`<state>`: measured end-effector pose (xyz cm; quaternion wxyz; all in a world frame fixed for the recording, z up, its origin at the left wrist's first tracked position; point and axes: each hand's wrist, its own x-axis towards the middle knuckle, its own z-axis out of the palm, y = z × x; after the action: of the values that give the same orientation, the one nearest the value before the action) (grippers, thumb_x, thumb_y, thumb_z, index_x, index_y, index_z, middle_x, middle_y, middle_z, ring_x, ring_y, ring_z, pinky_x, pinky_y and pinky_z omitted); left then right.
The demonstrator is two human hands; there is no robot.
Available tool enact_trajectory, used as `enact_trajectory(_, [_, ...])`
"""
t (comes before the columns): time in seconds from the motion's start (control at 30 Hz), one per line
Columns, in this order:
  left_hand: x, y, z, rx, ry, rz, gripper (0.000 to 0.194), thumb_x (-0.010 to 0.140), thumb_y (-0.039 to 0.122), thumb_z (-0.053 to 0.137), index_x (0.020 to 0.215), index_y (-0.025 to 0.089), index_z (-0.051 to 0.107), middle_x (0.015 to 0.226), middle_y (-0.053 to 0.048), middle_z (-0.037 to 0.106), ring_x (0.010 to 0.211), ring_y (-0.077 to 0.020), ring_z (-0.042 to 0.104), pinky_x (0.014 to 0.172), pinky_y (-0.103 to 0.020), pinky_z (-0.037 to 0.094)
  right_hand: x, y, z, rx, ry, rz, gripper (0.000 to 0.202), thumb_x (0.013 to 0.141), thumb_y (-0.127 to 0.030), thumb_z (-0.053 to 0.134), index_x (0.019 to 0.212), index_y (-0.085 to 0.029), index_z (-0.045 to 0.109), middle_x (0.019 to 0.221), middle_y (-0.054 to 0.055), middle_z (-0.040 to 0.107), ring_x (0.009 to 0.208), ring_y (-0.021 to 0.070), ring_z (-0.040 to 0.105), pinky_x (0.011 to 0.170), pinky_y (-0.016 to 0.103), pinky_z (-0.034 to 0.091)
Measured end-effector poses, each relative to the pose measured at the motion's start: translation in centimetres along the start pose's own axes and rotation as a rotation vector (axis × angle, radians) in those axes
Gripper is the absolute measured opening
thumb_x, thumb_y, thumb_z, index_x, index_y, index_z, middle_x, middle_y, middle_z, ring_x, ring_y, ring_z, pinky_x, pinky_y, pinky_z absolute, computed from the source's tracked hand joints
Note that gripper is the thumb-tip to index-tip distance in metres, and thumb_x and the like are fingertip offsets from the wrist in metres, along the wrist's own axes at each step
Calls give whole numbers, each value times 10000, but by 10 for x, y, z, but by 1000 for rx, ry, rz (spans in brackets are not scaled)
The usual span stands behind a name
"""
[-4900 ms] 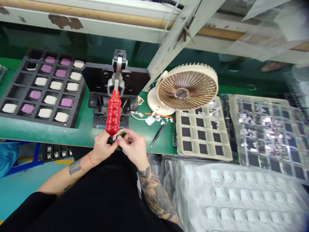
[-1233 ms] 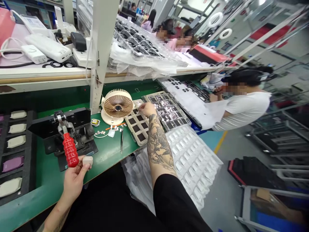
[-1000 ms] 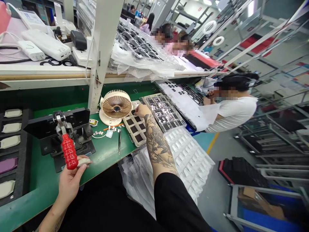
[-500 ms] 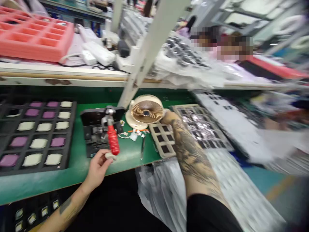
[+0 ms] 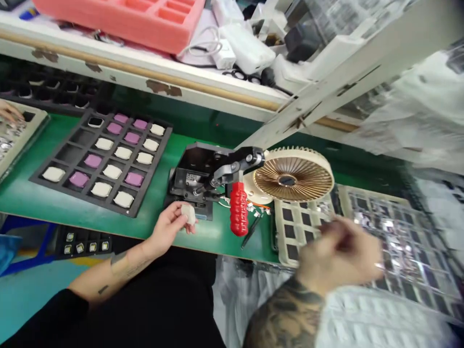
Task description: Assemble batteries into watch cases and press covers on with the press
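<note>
Pinching a pale squarish case [image 5: 188, 214], left hand's [image 5: 173, 223] grip closed, right hand [image 5: 342, 256] blurred, grip unclear.

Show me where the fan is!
In the head view, the fan stands right of the red handle, at the far end of the pale tray.
</note>
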<state>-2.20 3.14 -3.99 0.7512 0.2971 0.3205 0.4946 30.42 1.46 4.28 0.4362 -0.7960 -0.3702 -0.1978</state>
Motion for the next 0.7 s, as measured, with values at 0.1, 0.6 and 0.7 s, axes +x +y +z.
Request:
enact_trajectory(0.1, [-3,3,1,37,7,-3,400,945,471,861,1124,173,663,929,-93,819,702,-189,740,673,-304,558,-86,-41,0,404,-403,29,347,989,-525,763,1252,-301,797,997,117,818,883,284,798,852,513,653])
enact_trajectory(0.6, [-12,15,-2,452,-58,-24,441,968,419,832,1315,148,819,993,-83,832,753,-179,734,764,-303,623,-123,-67,26,872,-1292,146,270,884,-436,906,794,-228,760,803,10,725,739,173,655,729,322,559])
enact_trajectory(0.7, [-15,14,0,403,-156,-117,462,1004,433,793,1373,155,795,864,-47,790,699,-167,699,729,-296,605,-128,-60,27,931,-1360,299,397,745,-508,1001,875,-225,754,829,1,730,715,171,650,712,325,574])
